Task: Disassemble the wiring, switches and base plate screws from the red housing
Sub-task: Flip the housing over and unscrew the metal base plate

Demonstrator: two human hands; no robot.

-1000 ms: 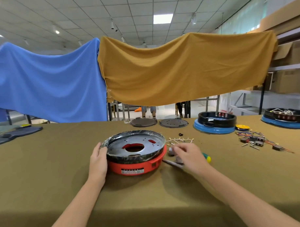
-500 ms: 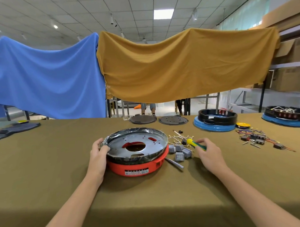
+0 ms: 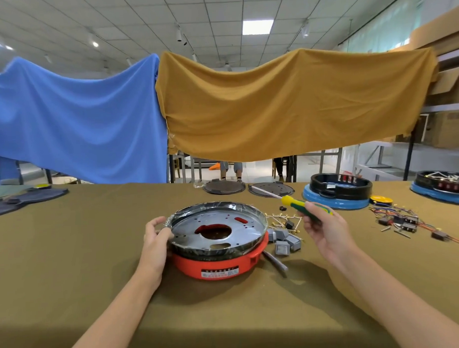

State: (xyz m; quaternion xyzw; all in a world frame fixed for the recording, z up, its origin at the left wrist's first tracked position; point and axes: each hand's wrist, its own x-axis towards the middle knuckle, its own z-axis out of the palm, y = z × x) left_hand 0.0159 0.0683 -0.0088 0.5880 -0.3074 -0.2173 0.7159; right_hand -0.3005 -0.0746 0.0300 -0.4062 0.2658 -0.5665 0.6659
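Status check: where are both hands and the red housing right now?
Left hand grips the red housing rim. Right hand holds the screwdriver, lifted clear. Base plate unobstructed.

Screwdriver (image 3: 299,206) in right hand (image 3: 326,229)

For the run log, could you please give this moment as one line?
left hand steadies red housing | right hand holds screwdriver raised | base plate on

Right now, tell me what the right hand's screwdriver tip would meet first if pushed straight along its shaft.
The right hand holds the screwdriver, shaft aimed up-left and away. Its tip appears over the right dark round plate at the table's far edge, so probably that plate first; depth is unclear, and it may pass above.
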